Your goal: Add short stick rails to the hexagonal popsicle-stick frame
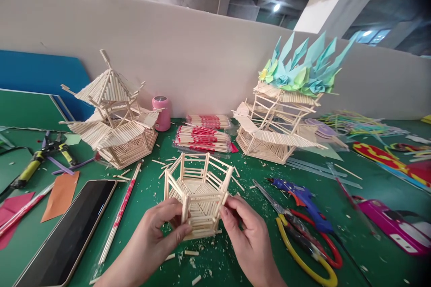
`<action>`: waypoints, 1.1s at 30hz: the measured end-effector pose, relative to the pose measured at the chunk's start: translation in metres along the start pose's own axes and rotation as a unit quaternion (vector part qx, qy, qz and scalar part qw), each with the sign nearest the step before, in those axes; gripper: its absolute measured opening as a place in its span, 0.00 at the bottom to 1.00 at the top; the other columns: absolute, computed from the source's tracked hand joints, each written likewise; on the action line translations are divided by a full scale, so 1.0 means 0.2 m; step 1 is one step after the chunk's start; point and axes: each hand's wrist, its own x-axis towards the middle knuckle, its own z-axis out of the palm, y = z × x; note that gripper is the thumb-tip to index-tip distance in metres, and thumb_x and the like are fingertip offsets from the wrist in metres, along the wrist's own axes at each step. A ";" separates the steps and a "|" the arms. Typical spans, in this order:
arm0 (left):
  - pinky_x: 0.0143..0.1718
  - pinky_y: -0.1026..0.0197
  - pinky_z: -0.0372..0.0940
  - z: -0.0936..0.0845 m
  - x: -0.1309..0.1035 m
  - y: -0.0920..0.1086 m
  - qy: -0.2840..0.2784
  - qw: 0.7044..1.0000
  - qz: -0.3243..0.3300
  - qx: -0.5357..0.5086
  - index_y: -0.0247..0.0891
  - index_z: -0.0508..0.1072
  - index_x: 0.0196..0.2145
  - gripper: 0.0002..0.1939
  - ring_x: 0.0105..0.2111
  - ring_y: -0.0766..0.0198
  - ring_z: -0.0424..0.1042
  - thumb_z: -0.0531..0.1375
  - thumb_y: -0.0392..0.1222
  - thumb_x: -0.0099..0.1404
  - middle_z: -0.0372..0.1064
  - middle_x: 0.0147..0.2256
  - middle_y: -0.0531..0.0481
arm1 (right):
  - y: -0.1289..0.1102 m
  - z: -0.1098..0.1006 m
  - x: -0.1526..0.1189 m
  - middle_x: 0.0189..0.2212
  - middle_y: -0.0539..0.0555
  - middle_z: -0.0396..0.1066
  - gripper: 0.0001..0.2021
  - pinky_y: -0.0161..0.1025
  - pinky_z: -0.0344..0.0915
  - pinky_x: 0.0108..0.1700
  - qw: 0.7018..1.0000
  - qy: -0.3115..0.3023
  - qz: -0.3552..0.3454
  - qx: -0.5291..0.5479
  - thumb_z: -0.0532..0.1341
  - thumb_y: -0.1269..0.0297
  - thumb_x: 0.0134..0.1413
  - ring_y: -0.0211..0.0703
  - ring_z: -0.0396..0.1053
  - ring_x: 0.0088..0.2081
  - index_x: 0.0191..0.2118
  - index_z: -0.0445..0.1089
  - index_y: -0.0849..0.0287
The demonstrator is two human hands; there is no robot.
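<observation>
A small open-topped frame of pale wooden sticks [197,186] stands upright on the green table at the centre, with posts at its corners and a slatted floor. My left hand [160,228] grips its front left post between thumb and fingers. On the other side, my right hand [245,233] pinches the front right post. Short stick pieces and crumbs lie around the frame. Parts of the fingertips of both hands are hidden behind the sticks.
Behind stand two stick pavilions, left [114,121] and right [272,121], with stick bundles [204,138] and a pink jar [162,112] between. A phone [69,233] lies left; scissors [303,242], a blue glue gun [303,199] and a magenta tool [392,222] lie right.
</observation>
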 end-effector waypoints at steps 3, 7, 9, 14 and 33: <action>0.32 0.64 0.65 0.01 -0.01 -0.01 -0.001 1.000 0.001 0.002 0.39 0.72 0.28 0.08 0.32 0.62 0.69 0.56 0.42 0.62 0.68 0.27 0.50 | 0.01 0.01 -0.01 0.25 0.52 0.67 0.07 0.30 0.64 0.25 1.000 0.010 -0.007 0.000 0.55 0.65 0.56 0.38 0.66 0.25 0.32 0.68 0.60; 0.33 0.64 0.65 0.00 -0.01 -0.02 -0.010 1.000 -0.006 -0.013 0.40 0.72 0.31 0.06 0.32 0.62 0.69 0.57 0.42 0.61 0.69 0.28 0.50 | 0.03 0.02 -0.02 0.24 0.51 0.64 0.07 0.30 0.62 0.24 1.000 0.007 -0.006 0.002 0.55 0.65 0.56 0.37 0.63 0.24 0.31 0.67 0.60; 0.33 0.64 0.65 0.00 0.00 -0.02 -0.018 1.000 -0.012 -0.022 0.40 0.73 0.32 0.06 0.32 0.62 0.69 0.58 0.43 0.60 0.70 0.29 0.50 | 0.04 0.02 -0.03 0.24 0.50 0.63 0.07 0.30 0.61 0.24 1.000 0.000 0.000 0.005 0.54 0.66 0.57 0.36 0.62 0.23 0.31 0.67 0.60; 0.33 0.62 0.65 0.00 -0.01 -0.02 -0.023 0.999 -0.030 -0.015 0.38 0.72 0.30 0.07 0.30 0.62 0.68 0.60 0.44 0.57 0.69 0.28 0.50 | 0.04 0.02 -0.03 0.23 0.50 0.62 0.06 0.30 0.60 0.23 1.000 0.001 -0.008 0.014 0.54 0.67 0.57 0.35 0.61 0.23 0.32 0.67 0.60; 0.32 0.66 0.65 0.03 -0.02 -0.06 -0.008 1.000 0.004 -0.011 0.40 0.73 0.32 0.05 0.29 0.66 0.68 0.57 0.39 0.61 0.70 0.29 0.52 | 0.04 0.03 -0.04 0.23 0.51 0.64 0.07 0.30 0.62 0.23 1.000 0.012 -0.001 0.012 0.55 0.66 0.56 0.37 0.64 0.23 0.31 0.68 0.61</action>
